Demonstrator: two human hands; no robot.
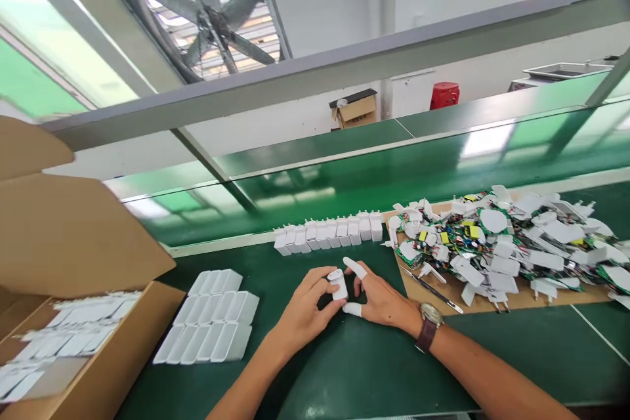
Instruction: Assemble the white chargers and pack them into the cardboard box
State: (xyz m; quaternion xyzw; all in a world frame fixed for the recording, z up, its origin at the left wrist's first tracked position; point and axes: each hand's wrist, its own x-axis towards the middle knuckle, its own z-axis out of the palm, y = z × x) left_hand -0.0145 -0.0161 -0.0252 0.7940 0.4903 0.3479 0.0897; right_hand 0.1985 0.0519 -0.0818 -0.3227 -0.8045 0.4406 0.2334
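Note:
Over the middle of the green bench, my left hand [311, 298] pinches a small white charger housing [338, 285] between thumb and fingers. My right hand [377, 297] is just to its right, thumb and forefinger apart in white finger cots, not visibly gripping it. Beyond both hands runs a row of white plug chargers [327, 234], pins at the top. To the left lie rows of open white plastic cases [216, 341]. A heap of circuit boards with white plug covers [492, 236] spreads at the right, and a slim dark tool with a pale tip [433, 291] lies before it.
An open cardboard box [118, 354] with layers of white parts stands at the left. The heap rests on a brown cardboard sheet [418, 302]. Behind the bench are a glossy green panel [344, 177], a metal rail [319, 69] and a large fan [211, 16].

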